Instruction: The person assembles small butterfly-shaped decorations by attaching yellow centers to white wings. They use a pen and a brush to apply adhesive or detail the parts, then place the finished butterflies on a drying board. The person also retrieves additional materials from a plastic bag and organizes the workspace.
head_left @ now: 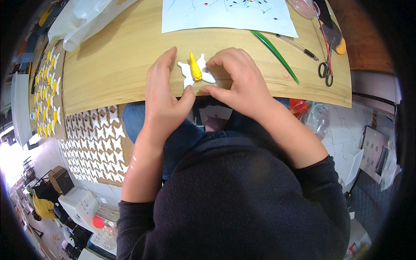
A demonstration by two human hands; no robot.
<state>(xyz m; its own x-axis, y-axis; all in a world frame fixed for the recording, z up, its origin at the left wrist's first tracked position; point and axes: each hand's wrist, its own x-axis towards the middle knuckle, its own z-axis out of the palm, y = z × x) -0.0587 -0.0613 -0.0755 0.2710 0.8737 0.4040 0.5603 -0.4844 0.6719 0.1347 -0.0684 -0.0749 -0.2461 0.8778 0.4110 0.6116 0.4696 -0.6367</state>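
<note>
A white butterfly-shaped piece [186, 72] lies on the wooden table near its front edge. On top of it rests a yellow cone-shaped body [195, 69], narrow end pointing away from me, with small dark marks on its rounded near end. Small purple dots show beside that end. My left hand [164, 92] is at the left of the piece, its thumb tip at the lower left wing. From the right, my right hand [242, 76] curves around it, fingertips by the upper right wing and thumb below the lower right one. Whether the fingertips touch the wings is hard to tell.
A green pointed tool [276, 56], a pen [299, 47] and scissors [327, 70] lie at right. White paper [227, 19] with small coloured bits is at the back, a plastic bag [87, 22] back left. Boards [127, 143] of white pieces and yellow-bodied ones [48, 94] stand left.
</note>
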